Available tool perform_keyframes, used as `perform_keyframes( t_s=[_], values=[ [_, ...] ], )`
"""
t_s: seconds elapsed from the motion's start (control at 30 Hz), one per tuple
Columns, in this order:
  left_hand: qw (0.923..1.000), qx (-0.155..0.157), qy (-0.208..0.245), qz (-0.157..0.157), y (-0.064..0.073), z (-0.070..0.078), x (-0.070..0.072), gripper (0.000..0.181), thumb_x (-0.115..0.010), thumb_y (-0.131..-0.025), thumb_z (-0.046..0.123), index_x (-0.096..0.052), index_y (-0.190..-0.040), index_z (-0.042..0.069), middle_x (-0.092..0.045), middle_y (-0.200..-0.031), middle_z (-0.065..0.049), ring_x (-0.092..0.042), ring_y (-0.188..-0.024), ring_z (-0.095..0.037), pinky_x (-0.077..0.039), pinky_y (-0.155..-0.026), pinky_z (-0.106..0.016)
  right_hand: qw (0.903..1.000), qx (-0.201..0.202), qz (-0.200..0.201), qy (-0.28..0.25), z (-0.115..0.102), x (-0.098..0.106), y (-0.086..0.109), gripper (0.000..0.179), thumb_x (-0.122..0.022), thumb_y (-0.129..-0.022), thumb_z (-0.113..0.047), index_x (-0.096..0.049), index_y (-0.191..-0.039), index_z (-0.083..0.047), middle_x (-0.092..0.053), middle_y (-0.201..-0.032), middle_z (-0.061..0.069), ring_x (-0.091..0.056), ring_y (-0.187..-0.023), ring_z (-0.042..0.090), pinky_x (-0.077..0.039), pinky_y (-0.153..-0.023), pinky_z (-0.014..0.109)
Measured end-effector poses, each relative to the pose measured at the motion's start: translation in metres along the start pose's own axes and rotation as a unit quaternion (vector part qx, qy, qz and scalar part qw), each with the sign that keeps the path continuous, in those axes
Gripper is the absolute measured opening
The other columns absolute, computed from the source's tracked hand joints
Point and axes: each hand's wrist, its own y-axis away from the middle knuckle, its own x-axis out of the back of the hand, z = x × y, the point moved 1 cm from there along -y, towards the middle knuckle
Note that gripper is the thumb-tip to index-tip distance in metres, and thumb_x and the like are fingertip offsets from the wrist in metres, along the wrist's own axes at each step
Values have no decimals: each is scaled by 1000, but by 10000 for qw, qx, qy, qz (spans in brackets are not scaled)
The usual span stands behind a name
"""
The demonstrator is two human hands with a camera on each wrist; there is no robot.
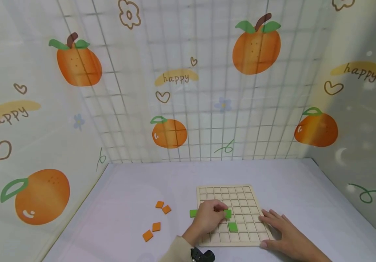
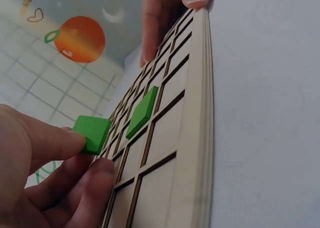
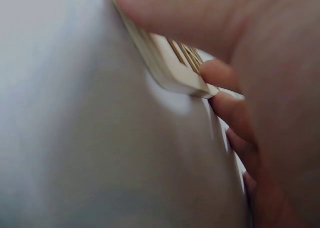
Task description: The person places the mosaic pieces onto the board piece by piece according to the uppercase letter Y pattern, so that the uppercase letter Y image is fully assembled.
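A pale wooden board [image 1: 245, 238] with a grid of square recesses lies flat on the table. My left hand [image 1: 206, 218] is over its left half and pinches a green square tile [image 2: 91, 134] between thumb and fingers. Another green tile [image 1: 232, 226] lies on the grid, nearer the front. A third green tile [image 1: 193, 213] shows at the board's left edge, partly hidden by my left hand. My right hand [image 1: 283, 233] rests at the board's right front corner with its fingers extended, touching the edge; in the right wrist view the board [image 3: 175, 81] is partly covered by that hand.
Several orange square tiles lie left of the board, among them one farther back [image 1: 160, 204] and one near the front [image 1: 147, 235]. A printed curtain [image 1: 135, 120] stands around the white table [image 1: 125, 189] at the back and sides. A black device [image 1: 202, 254] sits on the left wrist.
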Motion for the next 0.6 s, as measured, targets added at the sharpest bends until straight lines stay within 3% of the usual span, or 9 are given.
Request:
perform_keyframes(
  t_s=[0.37, 0.5, 0.6],
  values=[
    [9988, -106, -474, 112, -1, 3, -7, 9, -75, -89, 10, -76, -89, 20, -63, -80, 16, -56, -75, -3, -48, -69, -25, 9994, 250, 179, 137, -3, 2, 1, 81, -79, -78, -56, -58, -139, -7, -44, -151, 19, -27, -143, 48, 9, -104, 5],
    [9985, -99, -523, 129, 0, 4, -8, 8, -74, -89, 10, -76, -89, 19, -62, -79, 16, -56, -75, -3, -48, -69, -25, 9999, 106, 113, 55, -4, 3, 1, 82, -79, -77, -57, -58, -140, -8, -43, -153, 18, -24, -145, 46, -1, -121, 34],
    [9988, -12, -486, 99, 0, 4, -8, 8, -74, -89, 11, -76, -88, 20, -62, -79, 16, -56, -75, -3, -47, -70, -25, 10000, -7, 34, 38, -5, 4, 0, 83, -79, -77, -57, -57, -140, -8, -42, -154, 18, -22, -145, 46, -10, -117, 59]
  ],
)
